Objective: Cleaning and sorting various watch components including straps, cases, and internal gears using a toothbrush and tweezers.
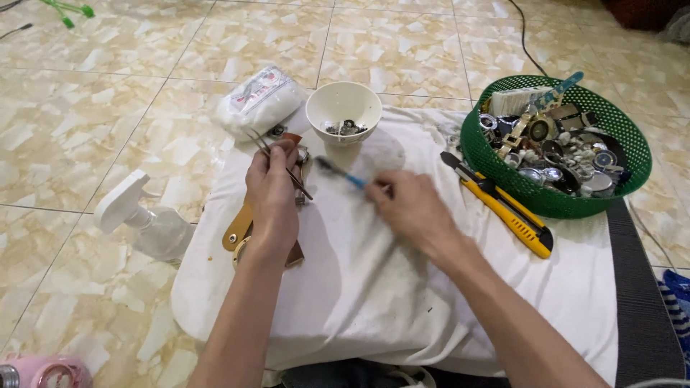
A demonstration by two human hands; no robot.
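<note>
Upper right: green basket [618, 129] heaped with watch parts. Just left of it, on white cloth [374, 287], yellow utility knife [503, 205]. Top centre: white bowl [343, 104], beside a white bag [260, 100]. Left edge, on tiled floor [86, 108]: spray bottle [140, 219].

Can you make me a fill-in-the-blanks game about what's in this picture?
1. The basket full of watch parts is coloured ____.
2. The right hand holds a small blue ____.
3. The left hand holds thin metal ____.
4. The utility knife beside the basket has a ____ body.

Missing words: green; brush; tweezers; yellow
</note>
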